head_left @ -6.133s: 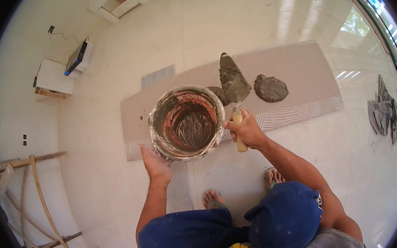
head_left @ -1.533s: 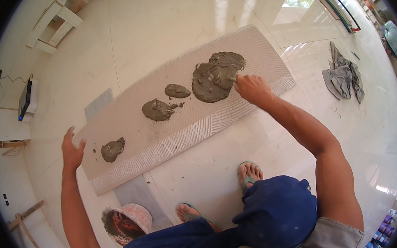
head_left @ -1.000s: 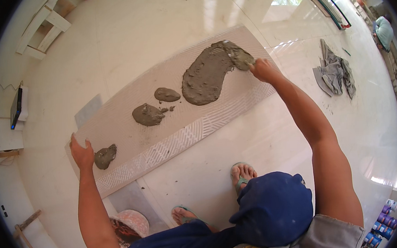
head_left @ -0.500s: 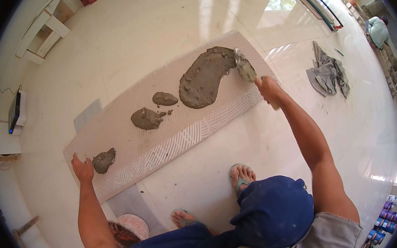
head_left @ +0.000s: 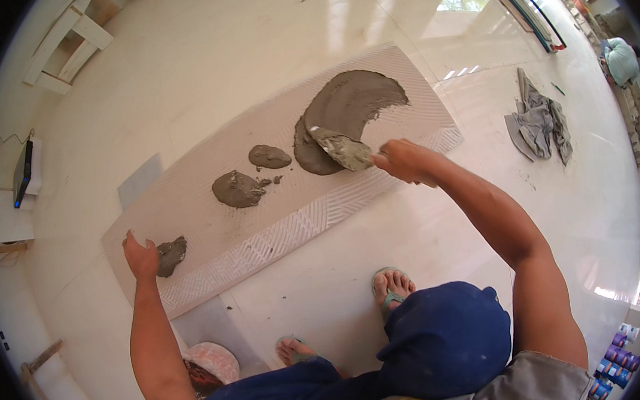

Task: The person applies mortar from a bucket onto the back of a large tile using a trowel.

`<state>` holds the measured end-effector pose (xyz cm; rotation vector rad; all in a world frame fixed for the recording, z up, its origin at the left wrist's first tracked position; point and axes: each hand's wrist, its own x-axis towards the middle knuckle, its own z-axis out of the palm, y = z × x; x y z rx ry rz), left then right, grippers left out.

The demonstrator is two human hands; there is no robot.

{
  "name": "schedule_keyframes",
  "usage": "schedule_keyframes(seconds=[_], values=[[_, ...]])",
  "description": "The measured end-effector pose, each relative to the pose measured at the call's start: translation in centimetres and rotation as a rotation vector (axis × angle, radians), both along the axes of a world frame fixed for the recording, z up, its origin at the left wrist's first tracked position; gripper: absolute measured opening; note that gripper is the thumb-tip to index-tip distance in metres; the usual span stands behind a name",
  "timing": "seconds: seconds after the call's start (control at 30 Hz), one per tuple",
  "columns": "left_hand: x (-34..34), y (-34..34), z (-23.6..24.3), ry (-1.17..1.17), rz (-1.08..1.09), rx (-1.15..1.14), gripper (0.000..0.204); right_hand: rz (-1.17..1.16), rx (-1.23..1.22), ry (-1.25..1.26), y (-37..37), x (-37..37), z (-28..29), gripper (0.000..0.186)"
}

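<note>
A long tile (head_left: 204,164) lies slantwise on the floor in front of me, its upturned face patterned with ridges. My right hand (head_left: 407,161) is closed round the handle of a trowel (head_left: 345,150), whose mortar-smeared blade rests on the lower left part of a large grey mortar patch (head_left: 350,100). That patch is smoothed into a curve at the tile's right half. Toward the left sit two smaller mortar lumps, one oval (head_left: 269,156) and one rougher (head_left: 237,189). Beside another lump (head_left: 172,255), my left hand (head_left: 141,257) is over the tile's left end, fingers apart, holding nothing.
Crumpled grey cloth (head_left: 539,124) lies on the floor at right. Close to my left leg stands a round, stained bucket (head_left: 212,362). Grey flat pieces (head_left: 140,179) show beside the tile. A wooden frame (head_left: 71,43) is at far left; another person (head_left: 619,60) crouches far right.
My right hand has swept the trowel left and toward me, spreading the large patch into a smooth arc. The left hand has shifted slightly right, nearer the end lump.
</note>
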<state>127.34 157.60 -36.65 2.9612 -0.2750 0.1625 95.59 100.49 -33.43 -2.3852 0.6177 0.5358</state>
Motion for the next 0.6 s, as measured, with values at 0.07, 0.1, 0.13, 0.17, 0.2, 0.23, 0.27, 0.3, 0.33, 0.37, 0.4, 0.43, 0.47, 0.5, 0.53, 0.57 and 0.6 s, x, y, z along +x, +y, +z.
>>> schedule_keyframes(seconds=[0.07,0.1,0.13,0.17,0.2,0.23,0.27,0.3,0.33,0.37,0.4,0.43,0.47,0.5,0.53,0.57,0.6], values=[[0.1,-0.8,-0.3,-0.030,-0.048,-0.013,0.062,0.110,-0.171,-0.232,-0.2,-2.0,-1.5,0.048],[-0.2,-0.3,-0.4,-0.025,-0.034,0.013,0.062,0.131,-0.215,-0.199,0.5,-1.7,-1.7,0.045],[-0.4,0.2,-0.4,-0.020,-0.020,0.041,0.062,0.151,-0.259,-0.166,1.3,-1.1,-2.0,0.043],[-0.1,0.7,-0.1,-0.022,-0.012,0.070,0.062,0.165,-0.303,-0.139,2.4,-0.2,-1.6,0.040],[-0.2,0.0,-0.1,-0.002,0.007,0.057,0.062,0.141,-0.338,-0.157,2.4,0.5,-1.8,0.039],[-0.4,-0.7,-0.2,0.018,0.026,0.045,0.062,0.118,-0.372,-0.176,1.9,1.7,-2.3,0.039],[-0.8,-0.9,0.0,0.037,0.054,0.040,0.061,0.102,-0.398,-0.196,1.5,2.9,-2.9,0.038],[-1.0,-1.2,0.0,0.036,0.045,0.031,0.062,0.100,-0.412,-0.196,0.9,3.7,-3.1,0.038],[-1.0,-1.7,0.0,0.035,0.036,0.021,0.062,0.099,-0.427,-0.196,0.2,4.5,-3.2,0.038],[-1.1,-1.7,0.0,0.030,0.033,0.010,0.062,0.101,-0.442,-0.201,-0.3,5.5,-3.3,0.038],[-0.9,-1.1,-0.1,0.009,0.019,0.013,0.062,0.087,-0.459,-0.199,-0.8,6.3,-3.3,0.038],[-0.7,-0.6,-0.1,-0.011,0.004,0.016,0.061,0.072,-0.476,-0.195,-1.3,6.9,-3.2,0.038],[-0.6,-0.1,-0.2,-0.032,-0.012,0.022,0.061,0.055,-0.490,-0.192,-1.8,7.6,-3.4,0.038],[-0.6,0.0,-0.2,-0.022,0.001,0.021,0.061,0.044,-0.497,-0.169,-2.3,7.9,-3.2,0.038],[-0.7,0.0,-0.2,-0.013,0.013,0.021,0.061,0.032,-0.503,-0.147,-3.0,8.1,-2.8,0.039],[-0.6,0.1,-0.1,-0.005,0.025,0.019,0.061,0.020,-0.511,-0.126,-3.7,8.3,-2.5,0.039],[-0.7,0.2,-0.1,0.013,0.040,0.010,0.061,-0.012,-0.493,-0.089,-4.2,8.4,-2.3,0.040]])
